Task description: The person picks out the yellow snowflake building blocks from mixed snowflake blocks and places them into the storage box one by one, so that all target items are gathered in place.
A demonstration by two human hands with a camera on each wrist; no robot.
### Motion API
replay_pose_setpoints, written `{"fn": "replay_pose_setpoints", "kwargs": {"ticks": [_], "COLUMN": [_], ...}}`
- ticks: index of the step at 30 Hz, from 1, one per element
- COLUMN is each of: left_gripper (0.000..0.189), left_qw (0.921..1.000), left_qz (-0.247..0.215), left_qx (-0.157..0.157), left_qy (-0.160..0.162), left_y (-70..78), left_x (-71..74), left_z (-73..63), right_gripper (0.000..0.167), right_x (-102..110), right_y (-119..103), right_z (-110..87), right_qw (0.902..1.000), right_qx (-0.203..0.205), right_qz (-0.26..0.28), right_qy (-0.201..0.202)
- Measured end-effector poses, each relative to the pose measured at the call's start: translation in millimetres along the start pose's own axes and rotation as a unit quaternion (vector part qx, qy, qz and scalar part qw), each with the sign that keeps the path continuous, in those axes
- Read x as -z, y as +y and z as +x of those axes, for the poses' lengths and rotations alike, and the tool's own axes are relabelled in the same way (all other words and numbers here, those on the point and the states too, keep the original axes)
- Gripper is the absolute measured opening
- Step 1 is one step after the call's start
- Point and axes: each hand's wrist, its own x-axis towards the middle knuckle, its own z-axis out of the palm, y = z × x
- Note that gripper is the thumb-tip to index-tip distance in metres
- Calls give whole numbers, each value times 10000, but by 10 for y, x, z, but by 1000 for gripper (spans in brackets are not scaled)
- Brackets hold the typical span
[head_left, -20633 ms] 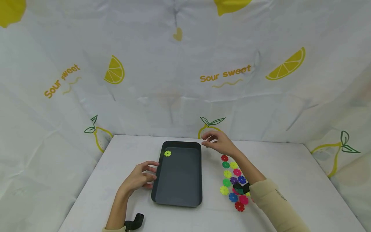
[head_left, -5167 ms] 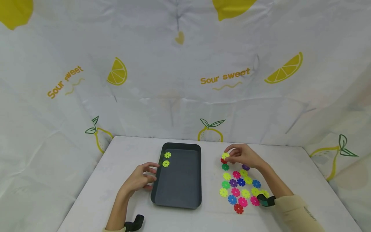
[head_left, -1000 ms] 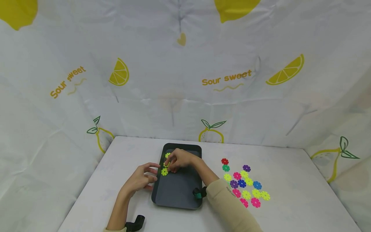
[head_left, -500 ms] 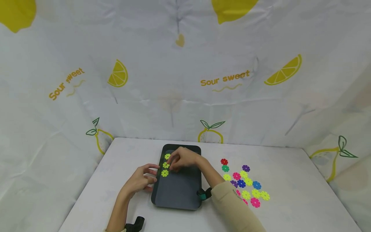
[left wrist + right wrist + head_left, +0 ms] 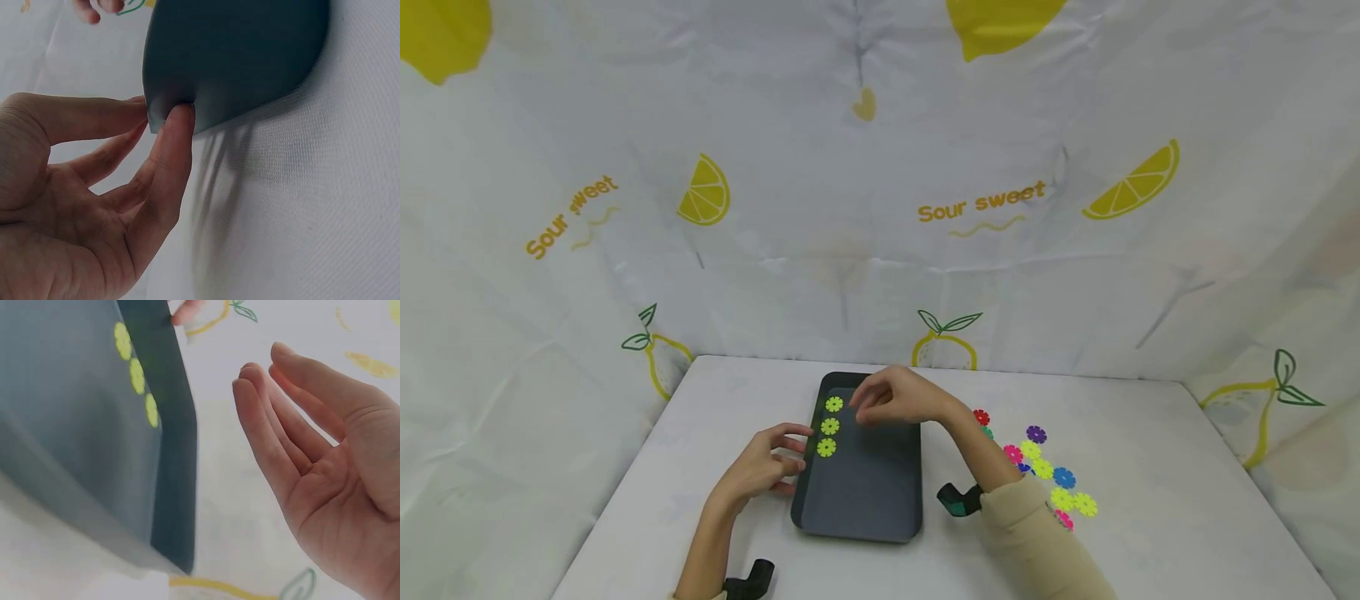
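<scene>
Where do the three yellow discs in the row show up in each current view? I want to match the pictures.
Head: the three yellow discs sit just left of centre, in the lower half, along the left side inside the dark tray.
Left wrist: not in the picture; the dark tray shows at the top.
Right wrist: upper left, inside the tray, beside its wall.
Shared landmark: the dark tray, in all three views.

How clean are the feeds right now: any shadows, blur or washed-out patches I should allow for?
Head: fairly even light, three yellow discs easy to pick out; left wrist: dim, tray dark, streaky shadows on the white tabletop; right wrist: cloth backdrop pale and washed out, the tray's lower-left rim blurred, soft dark patch across its floor.
</scene>
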Motion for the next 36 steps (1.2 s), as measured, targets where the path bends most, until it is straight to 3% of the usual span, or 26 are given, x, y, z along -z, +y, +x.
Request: {"fn": "replay_pose_setpoints", "kwargs": {"ticks": [10,19,25,30,36], "left_gripper": [58,58,57,57,58], "left_qw": [10000,10000,10000,10000,10000], "left_qz": [13,-3,12,-1,-16], "left_qx": [6,-17,-17,-11,-30], "left_qy": [20,12,25,19,-30], "left_y": [-3,-3,-12,-11,-6], "left_x": [8,10,5,4,5], "left_z": [-1,-8,-10,-11,-10], "right_gripper": [23,23,23,26,25], "right_x": [294,463,498,497,458], "right_y": [60,206,345,469,622], "right_z": [-522,-923,-1145,-1317,-1479], "right_qw": [9985,9963,9950,9945,9953], "right_qx": [-94,-367,-655,-664,-811], "right_qz": [0,-78,-260,-532,-328], "right_qy": [541,779,713,609,423]}}
